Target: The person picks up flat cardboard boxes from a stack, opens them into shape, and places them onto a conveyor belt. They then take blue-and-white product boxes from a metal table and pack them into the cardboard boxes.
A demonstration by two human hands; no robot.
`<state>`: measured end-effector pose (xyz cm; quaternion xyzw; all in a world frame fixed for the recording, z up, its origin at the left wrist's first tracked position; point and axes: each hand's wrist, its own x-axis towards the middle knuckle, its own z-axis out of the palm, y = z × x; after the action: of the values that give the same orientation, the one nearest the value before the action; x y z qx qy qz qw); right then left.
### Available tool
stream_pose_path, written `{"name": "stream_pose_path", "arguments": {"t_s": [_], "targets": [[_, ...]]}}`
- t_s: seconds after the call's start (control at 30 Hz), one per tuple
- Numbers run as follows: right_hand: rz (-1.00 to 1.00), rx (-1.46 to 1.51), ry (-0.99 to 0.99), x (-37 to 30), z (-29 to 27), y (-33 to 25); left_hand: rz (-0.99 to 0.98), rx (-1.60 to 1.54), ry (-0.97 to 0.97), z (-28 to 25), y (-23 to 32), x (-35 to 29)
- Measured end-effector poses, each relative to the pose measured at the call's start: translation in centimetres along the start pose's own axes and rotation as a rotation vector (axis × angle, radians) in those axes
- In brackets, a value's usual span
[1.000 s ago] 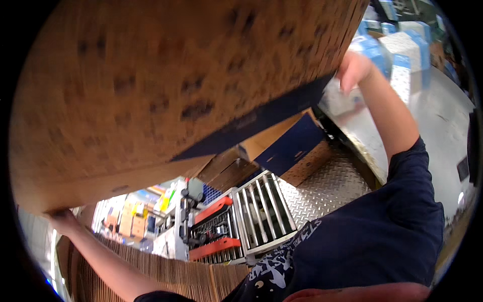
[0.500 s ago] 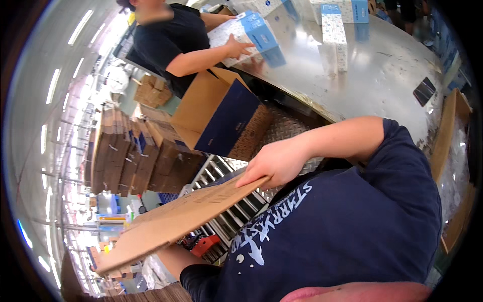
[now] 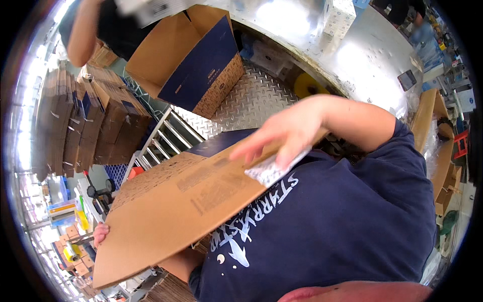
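A flattened brown cardboard carton [image 3: 156, 216] slants across the front of my body, its broad printed face turned up. My left hand [image 3: 100, 234] grips its far left edge; only the fingertips show, the rest being behind the board. Over the board's upper right end is my right hand [image 3: 289, 133], fingers stretched out and apart, slightly blurred. Below its thumb lies a small white patterned piece [image 3: 271, 172], partly covered by the hand; I cannot tell whether the thumb touches it. Beyond the board stands an open blue and brown carton [image 3: 201, 75], flaps up.
A metal table [image 3: 372, 65] curves across the far right, bearing a white patterned box [image 3: 338, 17] and a phone [image 3: 407, 80]. Stacked flat cartons [image 3: 95, 121] stand left beside a roller conveyor [image 3: 168, 133]. A co-worker's arm [image 3: 83, 35] is at upper left.
My right hand has let go of the board's edge and opened. The board has turned to show more of its face. The co-worker's white box is now beside the open carton.
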<state>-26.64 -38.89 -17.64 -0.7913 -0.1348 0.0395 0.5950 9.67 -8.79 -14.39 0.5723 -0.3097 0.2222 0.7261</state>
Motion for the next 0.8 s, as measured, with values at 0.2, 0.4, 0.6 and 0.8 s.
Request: {"name": "stream_pose_path", "arguments": {"t_s": [0.2, 0.4, 0.6, 0.8], "targets": [[0.449, 0.156, 0.049, -0.5, 1.2, 1.7, 0.065, 0.013, 0.045, -4.1, -1.7, 0.3], [0.272, 0.076, 0.04, 1.5, 3.1, 2.0, 0.073, 0.001, 0.004, -4.5, -4.3, 0.8], [0.319, -0.023, -0.036, 3.1, 1.8, 1.0, 0.111, 0.023, -0.015, -5.9, -4.7, 1.4], [0.458, -0.062, -0.093, 3.0, 0.4, 2.4, 0.13, 0.015, -0.034, -5.9, -5.9, 2.1]]}}
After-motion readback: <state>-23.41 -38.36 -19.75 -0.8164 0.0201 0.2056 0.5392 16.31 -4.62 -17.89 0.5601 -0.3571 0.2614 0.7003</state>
